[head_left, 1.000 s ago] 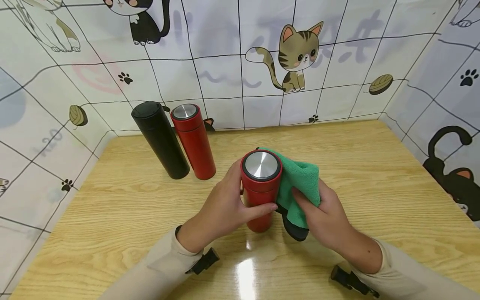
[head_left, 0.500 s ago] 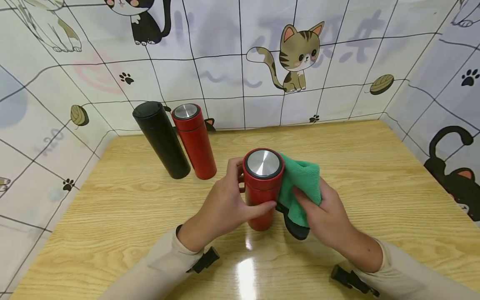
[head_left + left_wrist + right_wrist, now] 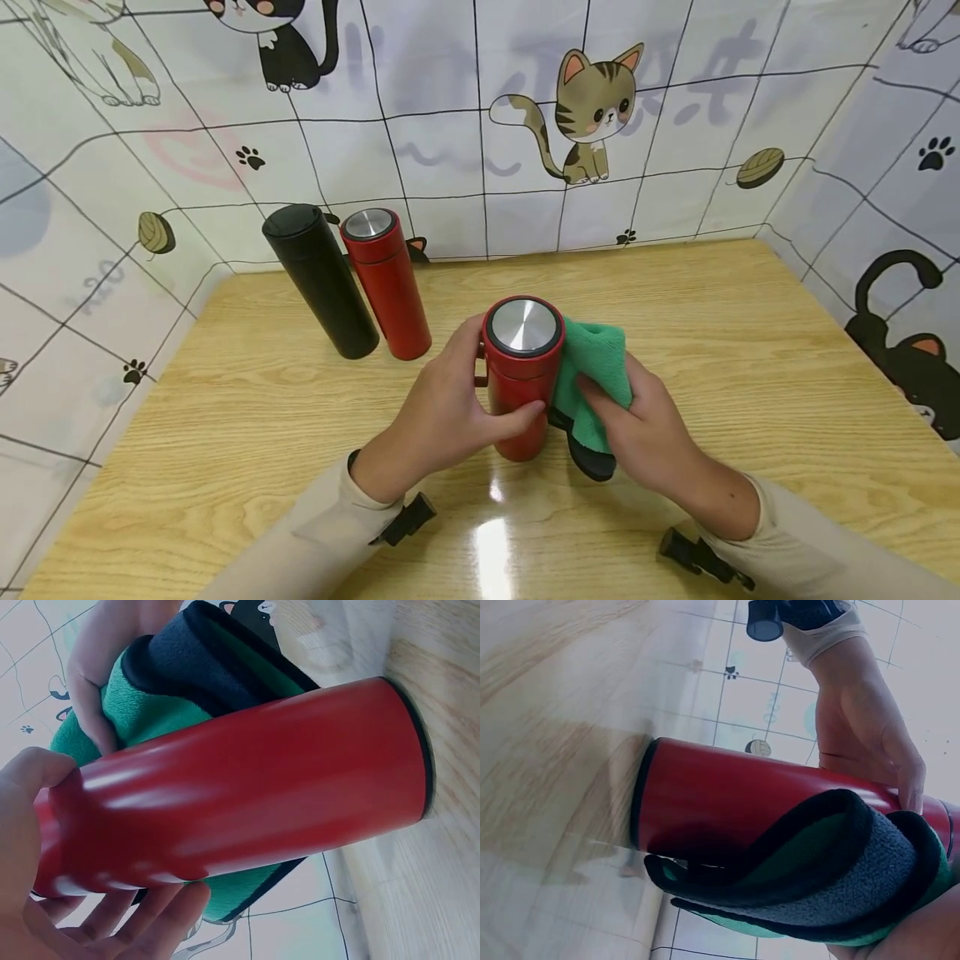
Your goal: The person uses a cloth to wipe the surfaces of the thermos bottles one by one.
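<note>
A red thermos (image 3: 521, 387) with a shiny steel lid top stands upright before me. My left hand (image 3: 442, 408) grips its upper body from the left, thumb across the front and fingers round the far side. On the right, my right hand (image 3: 648, 425) holds a folded green towel (image 3: 600, 362) with dark edging against the thermos wall. In the left wrist view the towel (image 3: 150, 712) shows behind the thermos (image 3: 247, 780), its grey-blue underside folded over. From the right wrist, the thermos base (image 3: 649, 795) sits right at the tabletop, and the towel (image 3: 885, 862) covers part of its side.
A black thermos (image 3: 322, 283) and a second red thermos (image 3: 390, 287) stand side by side at the back left of the wooden table (image 3: 720, 333). Cat-patterned wall sheeting (image 3: 435, 150) encloses the back and sides.
The towel's far end, earlier reaching round behind the thermos, has drawn back to its right side. My right hand has shifted slightly left. The left hand keeps its grip.
</note>
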Tool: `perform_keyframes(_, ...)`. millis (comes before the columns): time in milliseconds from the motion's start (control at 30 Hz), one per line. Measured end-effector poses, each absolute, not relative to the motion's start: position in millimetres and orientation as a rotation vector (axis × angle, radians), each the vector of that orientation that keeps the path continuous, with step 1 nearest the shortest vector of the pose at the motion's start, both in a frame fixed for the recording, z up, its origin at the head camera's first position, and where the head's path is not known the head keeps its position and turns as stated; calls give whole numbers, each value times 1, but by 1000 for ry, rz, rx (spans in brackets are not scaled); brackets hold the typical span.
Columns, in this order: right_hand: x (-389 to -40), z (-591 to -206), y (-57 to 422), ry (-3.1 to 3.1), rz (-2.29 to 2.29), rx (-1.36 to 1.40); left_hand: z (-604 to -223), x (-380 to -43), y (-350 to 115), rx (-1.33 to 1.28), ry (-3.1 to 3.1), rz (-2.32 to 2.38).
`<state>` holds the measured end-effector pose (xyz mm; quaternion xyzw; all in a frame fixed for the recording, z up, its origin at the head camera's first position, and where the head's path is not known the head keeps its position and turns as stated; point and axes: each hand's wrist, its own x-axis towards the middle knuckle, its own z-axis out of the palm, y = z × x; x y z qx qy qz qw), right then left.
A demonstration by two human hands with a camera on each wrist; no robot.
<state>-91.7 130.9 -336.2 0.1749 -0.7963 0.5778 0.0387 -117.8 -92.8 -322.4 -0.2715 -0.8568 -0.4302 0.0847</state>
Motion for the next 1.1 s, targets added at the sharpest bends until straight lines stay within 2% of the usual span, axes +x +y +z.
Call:
perform_keyframes(733, -88, -335, 128, -2394, 1764, 507, -323, -114, -92, -839, -2558, -1219)
perform_keyframes(1100, -85, -339, 125, -2457, 1719, 600, -326, -112, -85, -722, -2501, -1317)
